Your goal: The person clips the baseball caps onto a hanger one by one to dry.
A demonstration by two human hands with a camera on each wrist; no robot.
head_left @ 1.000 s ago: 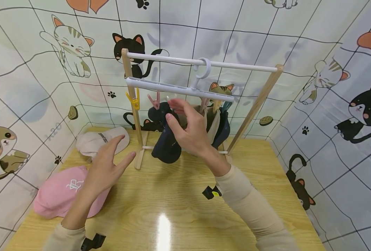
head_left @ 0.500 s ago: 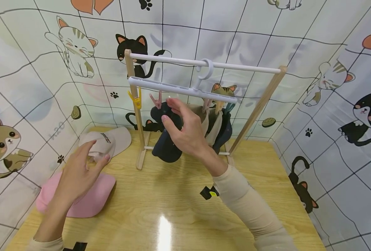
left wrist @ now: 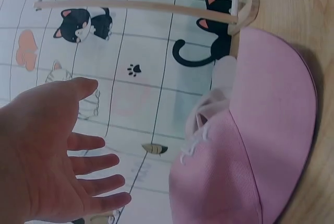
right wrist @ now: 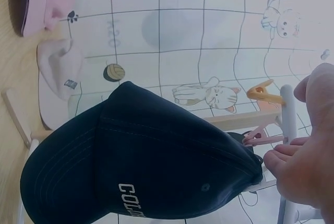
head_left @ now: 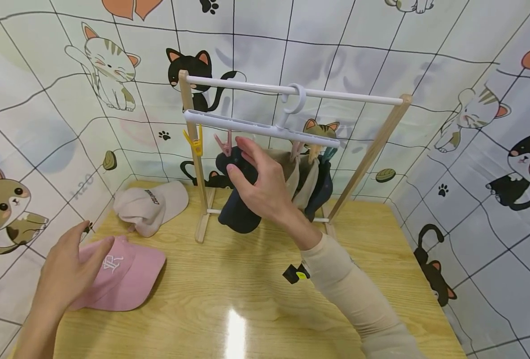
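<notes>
My left hand point(head_left: 65, 271) hovers beside the pink cap point(head_left: 132, 279), fingers spread and nothing in them; in the left wrist view a gap separates the palm from the cap. My right hand point(head_left: 265, 187) is at the hung navy cap point(right wrist: 162, 156), just below the white hanger point(head_left: 247, 127). Its thumb and fingers stand apart. In the right wrist view the fingertips are close to the cap's back edge; whether they touch it I cannot tell. A pink clip point(head_left: 223, 144) is at the cap's top edge. A yellow clip point(head_left: 195, 144) hangs at the hanger's left end.
The hanger hooks over the white bar of a wooden rack point(head_left: 372, 149). More caps, one beige point(head_left: 307, 182) and one dark point(head_left: 320, 192), hang from clips on the right. A light cap point(head_left: 150, 204) lies on the wooden table point(head_left: 211, 299). Cat-print cloth walls surround it.
My left hand has moved left and down, away from the rack to the pink cap. The right hand has shifted slightly left, still by the navy cap.
</notes>
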